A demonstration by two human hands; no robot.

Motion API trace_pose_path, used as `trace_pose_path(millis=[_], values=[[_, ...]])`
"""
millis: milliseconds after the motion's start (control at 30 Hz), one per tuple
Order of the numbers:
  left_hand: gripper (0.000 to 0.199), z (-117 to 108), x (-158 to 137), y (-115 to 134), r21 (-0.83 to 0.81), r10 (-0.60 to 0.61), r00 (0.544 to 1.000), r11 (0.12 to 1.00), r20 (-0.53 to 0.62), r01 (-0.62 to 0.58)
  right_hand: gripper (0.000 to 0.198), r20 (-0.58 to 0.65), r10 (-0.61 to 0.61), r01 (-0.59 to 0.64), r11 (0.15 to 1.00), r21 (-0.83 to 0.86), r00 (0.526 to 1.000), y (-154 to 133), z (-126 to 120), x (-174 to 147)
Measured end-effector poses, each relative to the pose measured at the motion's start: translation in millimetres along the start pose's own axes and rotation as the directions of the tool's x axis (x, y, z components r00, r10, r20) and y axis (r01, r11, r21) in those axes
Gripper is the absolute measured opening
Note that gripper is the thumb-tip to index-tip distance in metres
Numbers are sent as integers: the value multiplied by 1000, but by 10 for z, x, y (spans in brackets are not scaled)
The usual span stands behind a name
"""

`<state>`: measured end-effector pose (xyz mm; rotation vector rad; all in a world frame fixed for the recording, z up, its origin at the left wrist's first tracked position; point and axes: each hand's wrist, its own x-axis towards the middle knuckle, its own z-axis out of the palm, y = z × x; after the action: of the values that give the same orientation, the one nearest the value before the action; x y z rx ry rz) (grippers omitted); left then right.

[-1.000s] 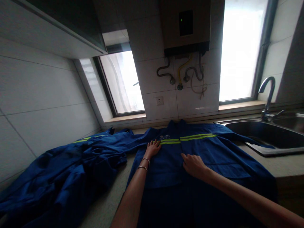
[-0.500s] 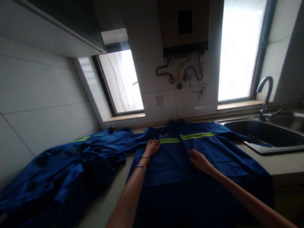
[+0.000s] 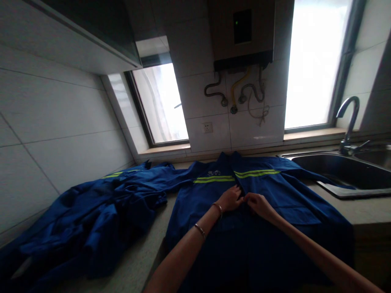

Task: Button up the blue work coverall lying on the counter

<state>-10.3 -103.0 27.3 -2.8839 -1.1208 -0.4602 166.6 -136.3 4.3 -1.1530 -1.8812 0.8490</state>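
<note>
A blue work jacket [image 3: 204,203] with yellow-green stripes lies spread front side up on the counter, collar toward the wall. My left hand [image 3: 231,198], two bangles on its wrist, rests on the cloth beside the front opening, its fingers stretched toward the edge. Close by on the right, my right hand [image 3: 259,205] has its fingers bent and closed on the jacket's front edge. The fingertips of both hands nearly meet. Part of the front edge is hidden under them.
More crumpled blue clothing [image 3: 91,219] with yellow-green stripes lies at left. One jacket sleeve reaches over the rim of the sink [image 3: 336,195], below a faucet [image 3: 350,122]. A water heater [image 3: 242,36] hangs on the wall; a cabinet [image 3: 76,36] overhangs the left.
My left hand has moved right and nearer, from the chest stripe to the front opening beside my right hand. My right hand stays at the front edge. The view has shifted slightly.
</note>
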Motion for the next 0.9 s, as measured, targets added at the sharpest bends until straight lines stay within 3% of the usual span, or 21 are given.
trace_pose_path(millis=[100,200,300,433,533,667,900], values=[[50,13,1,-1,-25,7,1000,1000,26,-7,24,21,19,-18,998,-58,1000,-33,-34,2],[52,21,-4,-32,-8,-15,999,1000,36,15,22,117,-37,63,972,-227,992,-128,-120,-3],[53,43,17,-38,18,-76,996,997,43,75,19,277,-121,227,892,-391,953,-313,-257,-56],[56,52,81,-17,29,-155,986,988,63,154,14,422,-295,488,728,-481,857,-598,-418,-175],[61,14,141,4,27,-204,973,979,108,202,20,543,-333,606,645,-466,771,-730,-461,-240],[65,-65,216,37,8,-237,956,971,170,240,23,666,-335,686,626,-371,666,-784,-459,-314],[76,-107,341,21,-13,-273,925,958,262,286,19,659,-407,747,548,-377,632,-758,-513,-646]])
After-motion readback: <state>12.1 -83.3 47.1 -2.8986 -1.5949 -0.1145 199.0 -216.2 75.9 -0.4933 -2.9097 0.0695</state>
